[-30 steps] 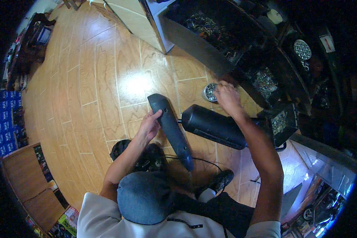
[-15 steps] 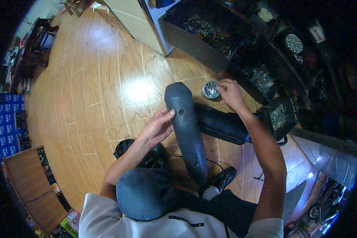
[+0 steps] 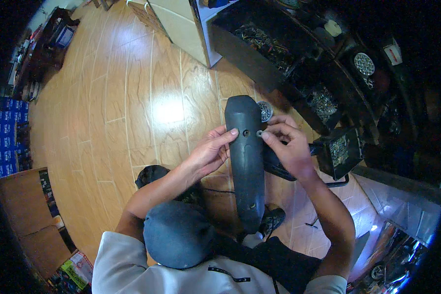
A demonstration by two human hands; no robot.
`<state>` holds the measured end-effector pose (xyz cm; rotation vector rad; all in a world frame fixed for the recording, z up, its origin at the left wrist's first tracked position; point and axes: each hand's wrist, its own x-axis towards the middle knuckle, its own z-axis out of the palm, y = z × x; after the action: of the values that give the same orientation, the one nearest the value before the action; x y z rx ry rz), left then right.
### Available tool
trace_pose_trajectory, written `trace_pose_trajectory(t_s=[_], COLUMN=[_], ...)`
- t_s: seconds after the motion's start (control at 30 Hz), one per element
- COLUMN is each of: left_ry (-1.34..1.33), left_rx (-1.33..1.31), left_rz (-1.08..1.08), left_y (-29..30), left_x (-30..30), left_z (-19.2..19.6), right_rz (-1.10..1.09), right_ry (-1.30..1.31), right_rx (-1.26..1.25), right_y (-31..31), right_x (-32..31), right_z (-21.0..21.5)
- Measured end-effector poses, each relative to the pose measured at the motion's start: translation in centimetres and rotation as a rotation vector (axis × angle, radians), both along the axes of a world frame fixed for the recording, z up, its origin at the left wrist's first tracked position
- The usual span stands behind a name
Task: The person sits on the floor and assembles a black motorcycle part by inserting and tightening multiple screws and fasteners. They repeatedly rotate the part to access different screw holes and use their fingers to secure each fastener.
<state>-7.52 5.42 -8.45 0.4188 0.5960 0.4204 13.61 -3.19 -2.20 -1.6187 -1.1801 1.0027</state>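
Note:
A long black plastic cover (image 3: 246, 169), widest at its far end, lies lengthwise in front of me. One screw hole shows in its upper half and another near its lower end. My left hand (image 3: 214, 151) grips the cover's left edge, thumb on top beside the upper hole. Between the thumb and forefinger of my right hand (image 3: 291, 147) is a small metal washer (image 3: 259, 134), held just right of that hole and apart from it. A round container (image 3: 265, 111) of small metal parts stands behind, partly hidden by the cover.
Dark bins (image 3: 262, 46) of loose hardware line the far right. A black box (image 3: 345, 152) of small parts stands right of my right forearm. A T-shaped tool (image 3: 312, 224) lies on the tiled floor (image 3: 112, 112). Blue-patterned boxes (image 3: 10, 132) are stacked at left.
My right hand has come from the round container to the cover, now with a washer in its fingertips. The cover and my left hand have shifted right in view.

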Motion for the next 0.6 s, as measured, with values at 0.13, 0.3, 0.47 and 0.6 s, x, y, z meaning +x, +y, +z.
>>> trace_pose_trajectory(t_s=[0.13,0.3,0.47,0.6], left_ry=[-0.061,-0.028,-0.013,-0.075], left_rx=[0.029,0.016,0.022,0.006], left_rz=[-0.012,0.010,-0.005,0.005], left_y=[-0.6,-0.8,-0.8,-0.8], left_x=[0.2,0.4,0.2,0.3], left_z=[0.6,0.8,0.7,0.3], right_rz=[0.026,0.015,-0.020,-0.093], right_ry=[-0.143,-0.246,-0.092,0.218], right_rx=[0.057,0.050,-0.015,-0.133], right_y=[0.2,0.0,0.2,0.1], right_x=[-1.4,-1.4,-1.4,-1.4], right_z=[-0.8,-1.8,-2.5,-2.5])
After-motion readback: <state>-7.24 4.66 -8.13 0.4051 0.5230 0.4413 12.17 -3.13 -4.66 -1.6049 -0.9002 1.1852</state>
